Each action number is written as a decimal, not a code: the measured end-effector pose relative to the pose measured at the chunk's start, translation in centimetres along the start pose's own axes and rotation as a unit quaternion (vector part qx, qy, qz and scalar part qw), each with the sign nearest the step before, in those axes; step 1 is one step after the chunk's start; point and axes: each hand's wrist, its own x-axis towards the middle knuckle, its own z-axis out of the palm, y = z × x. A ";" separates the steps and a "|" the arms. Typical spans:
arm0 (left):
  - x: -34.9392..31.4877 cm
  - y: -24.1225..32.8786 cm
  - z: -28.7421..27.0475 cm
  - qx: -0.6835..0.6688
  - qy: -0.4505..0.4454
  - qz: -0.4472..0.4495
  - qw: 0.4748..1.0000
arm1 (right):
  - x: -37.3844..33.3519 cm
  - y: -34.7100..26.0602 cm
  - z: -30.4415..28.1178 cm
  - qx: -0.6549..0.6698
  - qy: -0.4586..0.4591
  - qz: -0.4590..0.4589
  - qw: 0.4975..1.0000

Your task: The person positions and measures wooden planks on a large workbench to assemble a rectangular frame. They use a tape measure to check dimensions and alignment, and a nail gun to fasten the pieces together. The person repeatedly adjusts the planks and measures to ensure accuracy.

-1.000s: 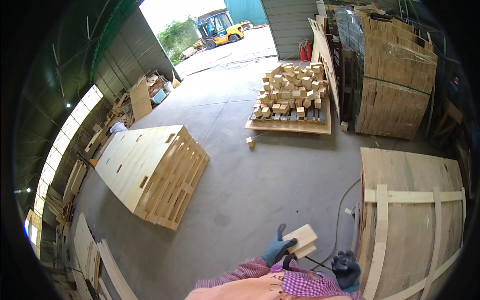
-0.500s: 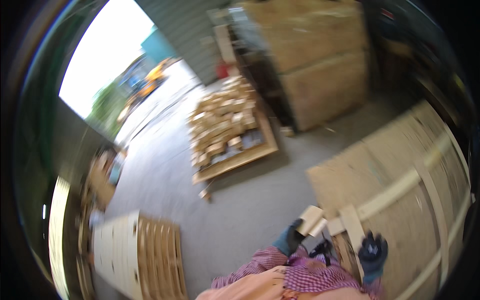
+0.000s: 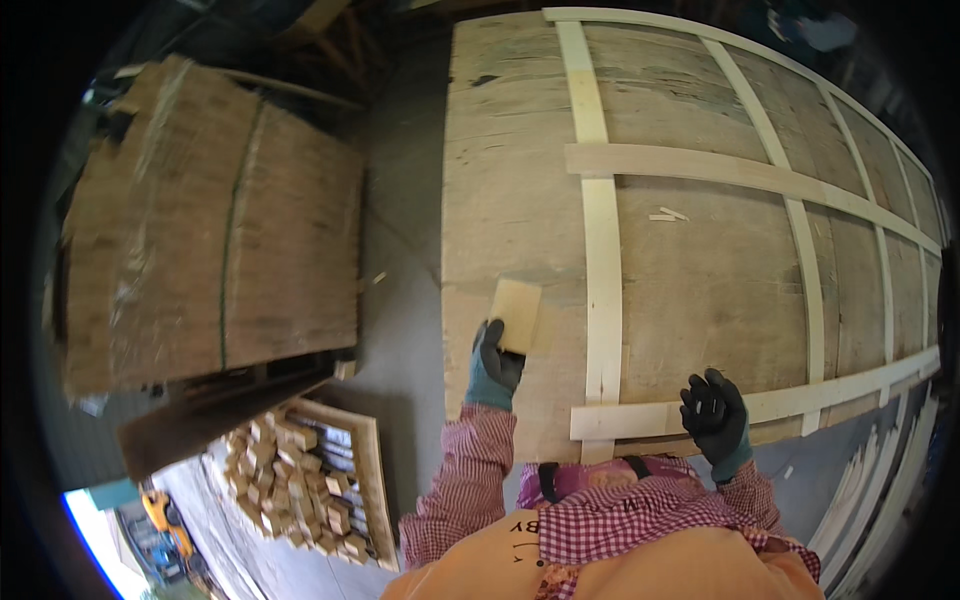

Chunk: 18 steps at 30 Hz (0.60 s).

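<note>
Since it fills most of the centre and right of the view, plywood panel first: lying flat, rough dark patches in the grain, left portion bare. Next in size is the wrapped wood stack, upper left, clear film on it, green strap running across its face; a stretch of grey floor separates it from the panel. Lower left, below the stack: pallet carrying a loose heap of small blocks. Pale wood strips make a grid on the panel, lengthwise ones meeting crosswise ones.

Hands are gloved, dark palms and teal cuffs, well apart from each other. Left hand is clamped on the near end of a wooden block. That block sits over the panel's bare left portion, left of the first crosswise strip; can't tell if it touches the panel. Right hand is at the near lengthwise strip, fingers curled; can't tell whether they close on anything or touch the strip. Smallest: thin offcuts on the panel between the first two crosswise strips, near side of the middle lengthwise one.
</note>
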 end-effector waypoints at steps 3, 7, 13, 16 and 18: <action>8.7 1.4 6.4 0.064 0.011 0.006 0.998 | 0.4 2.1 1.5 0.072 0.007 -0.042 0.997; 18.7 1.4 10.8 0.162 0.060 0.058 0.983 | 4.3 5.0 5.5 0.018 0.050 -0.021 0.998; 29.3 -0.5 12.8 0.159 0.054 0.103 0.980 | 11.4 4.8 8.5 -0.019 0.094 -0.030 0.995; 32.2 -1.3 14.1 0.204 0.062 0.088 0.973 | 16.4 3.0 9.4 -0.018 0.089 -0.043 0.995; 32.3 -1.5 15.6 0.222 0.027 0.095 0.970 | 20.0 1.6 11.0 -0.039 0.074 -0.054 0.995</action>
